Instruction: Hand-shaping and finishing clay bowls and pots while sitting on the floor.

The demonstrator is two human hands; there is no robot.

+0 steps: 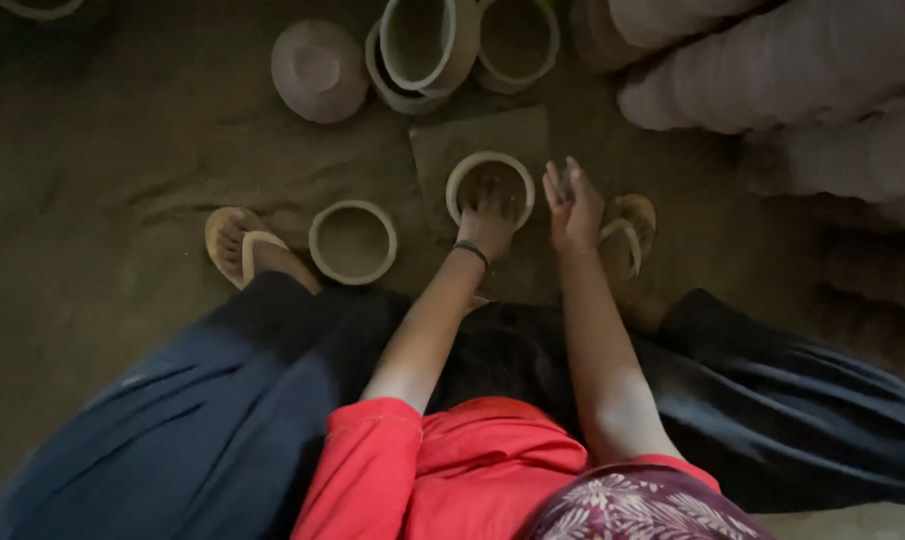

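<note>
Here, the left hand [487,218] is reaching down into a small round clay bowl [489,187], fingers spread inside it, touching but not gripping, I think. The bowl is sitting on a flat square mat [477,140] on the dirt floor [122,150], right in front of both hands. The right hand [572,205] is waiting just beside the bowl, open and flat, holding nothing. Another bowl [352,242] is lying farther to the left. No labels are showing.

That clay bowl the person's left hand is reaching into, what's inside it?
The left hand has its fingers down inside the clay bowl. Around them only dark shadow shows; the bowl's bottom is covered by the hand, so any contents are hidden.
</note>
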